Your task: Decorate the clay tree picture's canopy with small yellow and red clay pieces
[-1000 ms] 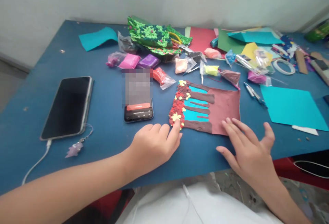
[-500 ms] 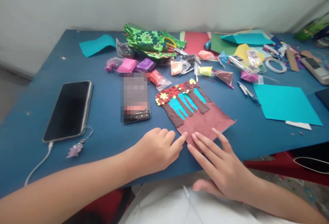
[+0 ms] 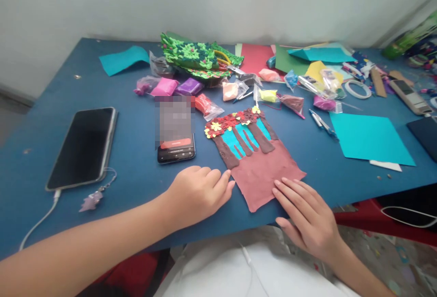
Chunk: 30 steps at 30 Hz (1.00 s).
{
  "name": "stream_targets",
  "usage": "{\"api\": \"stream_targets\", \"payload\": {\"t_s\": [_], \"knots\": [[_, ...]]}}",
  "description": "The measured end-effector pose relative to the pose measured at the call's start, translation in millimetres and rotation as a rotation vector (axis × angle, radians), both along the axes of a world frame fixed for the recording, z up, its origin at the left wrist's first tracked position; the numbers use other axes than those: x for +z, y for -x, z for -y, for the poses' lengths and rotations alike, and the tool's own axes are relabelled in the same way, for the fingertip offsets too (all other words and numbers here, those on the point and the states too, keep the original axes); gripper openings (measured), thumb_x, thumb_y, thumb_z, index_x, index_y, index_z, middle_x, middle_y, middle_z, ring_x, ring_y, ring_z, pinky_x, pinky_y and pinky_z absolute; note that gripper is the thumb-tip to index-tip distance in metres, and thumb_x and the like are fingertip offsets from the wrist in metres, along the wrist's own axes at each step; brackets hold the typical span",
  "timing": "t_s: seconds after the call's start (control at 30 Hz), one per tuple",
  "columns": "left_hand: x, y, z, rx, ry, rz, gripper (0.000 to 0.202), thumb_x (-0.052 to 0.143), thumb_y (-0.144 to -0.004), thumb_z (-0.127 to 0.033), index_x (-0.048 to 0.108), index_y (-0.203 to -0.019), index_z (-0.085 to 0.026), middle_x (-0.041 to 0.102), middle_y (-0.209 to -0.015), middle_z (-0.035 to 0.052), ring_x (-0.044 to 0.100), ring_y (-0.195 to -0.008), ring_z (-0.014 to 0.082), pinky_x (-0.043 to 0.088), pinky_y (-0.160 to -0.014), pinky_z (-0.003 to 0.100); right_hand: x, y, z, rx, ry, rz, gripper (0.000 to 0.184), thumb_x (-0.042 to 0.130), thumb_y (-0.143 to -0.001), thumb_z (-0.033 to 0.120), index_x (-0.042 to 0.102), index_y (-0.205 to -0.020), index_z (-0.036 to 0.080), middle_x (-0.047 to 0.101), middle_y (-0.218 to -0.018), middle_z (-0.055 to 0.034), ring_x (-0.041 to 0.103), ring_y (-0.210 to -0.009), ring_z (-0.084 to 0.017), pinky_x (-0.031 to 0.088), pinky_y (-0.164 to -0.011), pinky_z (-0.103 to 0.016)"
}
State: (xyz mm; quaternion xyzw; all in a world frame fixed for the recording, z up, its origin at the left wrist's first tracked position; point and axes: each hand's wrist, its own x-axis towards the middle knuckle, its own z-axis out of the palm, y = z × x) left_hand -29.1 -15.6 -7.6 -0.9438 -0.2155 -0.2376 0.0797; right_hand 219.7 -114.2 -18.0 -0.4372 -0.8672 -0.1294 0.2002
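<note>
A clay picture (image 3: pixel 262 174) lies flat, its lower half a smooth reddish-brown sheet. Dark brown tree trunks (image 3: pixel 261 138) stand across a turquoise band, under a row of red and yellow flowers (image 3: pixel 232 122). My right hand (image 3: pixel 307 215) is open, fingers stretched out and close together, their tips resting on the brown clay near its lower right edge. Curled closed, my left hand (image 3: pixel 201 192) rests at the picture's left edge, the index fingertip by the border. What is inside those curled fingers, if anything, is hidden.
A phone with a lit screen (image 3: pixel 175 151) and a charging black phone (image 3: pixel 82 147) lie left. Behind are small clay bags (image 3: pixel 189 86), a green leafy clay piece (image 3: pixel 191 53) and scissors (image 3: pixel 235 69). Pens (image 3: pixel 322 124) and turquoise paper (image 3: pixel 372 138) lie right.
My right hand has slid right across the brown clay, uncovering its lower corner. My left index fingertip has drawn slightly back to the picture's edge. The view has shifted a little.
</note>
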Motion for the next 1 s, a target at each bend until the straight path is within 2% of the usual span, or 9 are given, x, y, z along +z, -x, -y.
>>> {"api": "stream_targets", "payload": {"t_s": [0.13,0.3,0.4,0.53,0.7,0.83,1.0], "knots": [[0.8,-1.2,0.0,-0.030,-0.012,0.040,0.019,0.046,-0.091,-0.016,0.063,-0.091,-0.010,0.053,-0.057,-0.0004,0.050,-0.049,0.0145,0.038,-0.046,0.028,-14.9,9.0,11.7,-0.073,-0.004,-0.051,0.044,0.040,-0.095,0.034,0.054,-0.119,0.000,0.065,-0.110,-0.0216,0.052,-0.120,-0.030,0.046,-0.094,-0.045],[-0.4,-5.9,7.5,-0.108,0.038,-0.004,0.022,0.043,-0.090,-0.014,0.058,-0.105,-0.009,0.055,-0.067,0.0026,0.051,-0.057,0.0160,0.041,-0.052,0.028,-23.7,14.8,20.6,-0.193,0.004,-0.043,0.054,0.036,-0.096,0.044,0.046,-0.131,0.004,0.065,-0.114,-0.0189,0.054,-0.119,-0.027,0.030,-0.108,-0.046],[-1.1,-7.2,9.2,-0.155,0.111,-0.049,0.026,0.038,-0.094,-0.020,0.056,-0.111,-0.010,0.055,-0.069,0.0032,0.052,-0.058,0.0163,0.041,-0.050,0.027,-20.8,17.6,21.7,-0.203,0.022,-0.065,0.057,0.036,-0.096,0.047,0.044,-0.133,0.005,0.064,-0.115,-0.0183,0.055,-0.118,-0.026,0.029,-0.108,-0.045],[-1.9,-5.3,7.2,-0.214,0.121,-0.043,0.026,0.039,-0.096,-0.025,0.057,-0.107,-0.011,0.054,-0.069,0.0028,0.051,-0.057,0.0162,0.040,-0.049,0.028,-14.8,20.4,20.1,-0.178,0.039,-0.075,0.055,0.039,-0.094,0.046,0.048,-0.129,0.004,0.064,-0.116,-0.0191,0.055,-0.118,-0.027,0.031,-0.107,-0.044],[0.2,-5.3,7.6,-0.348,0.093,-0.054,0.027,0.034,-0.095,-0.012,0.057,-0.108,-0.011,0.052,-0.063,0.0006,0.048,-0.051,0.0147,0.035,-0.045,0.027,-8.9,19.3,17.4,-0.146,0.053,-0.057,0.051,0.038,-0.095,0.045,0.054,-0.119,0.002,0.063,-0.116,-0.0190,0.055,-0.118,-0.026,0.030,-0.107,-0.043],[0.0,-10.9,9.1,-0.398,0.107,-0.035,0.025,0.035,-0.094,-0.009,0.060,-0.098,-0.008,0.054,-0.062,0.0010,0.048,-0.050,0.0143,0.033,-0.042,0.027,-2.6,11.8,10.4,-0.099,0.064,-0.053,0.053,0.028,-0.098,0.045,0.055,-0.119,0.005,0.065,-0.114,-0.0158,0.057,-0.114,-0.023,0.027,-0.109,-0.042],[-5.3,-11.0,6.0,-0.382,0.183,-0.054,0.027,0.032,-0.096,-0.010,0.058,-0.100,-0.012,0.053,-0.060,-0.0002,0.048,-0.050,0.0148,0.033,-0.042,0.028,-0.2,2.6,-3.6,-0.209,0.001,-0.016,0.051,0.027,-0.098,0.045,0.055,-0.121,0.008,0.066,-0.112,-0.0150,0.060,-0.110,-0.025,0.025,-0.108,-0.046]]}}
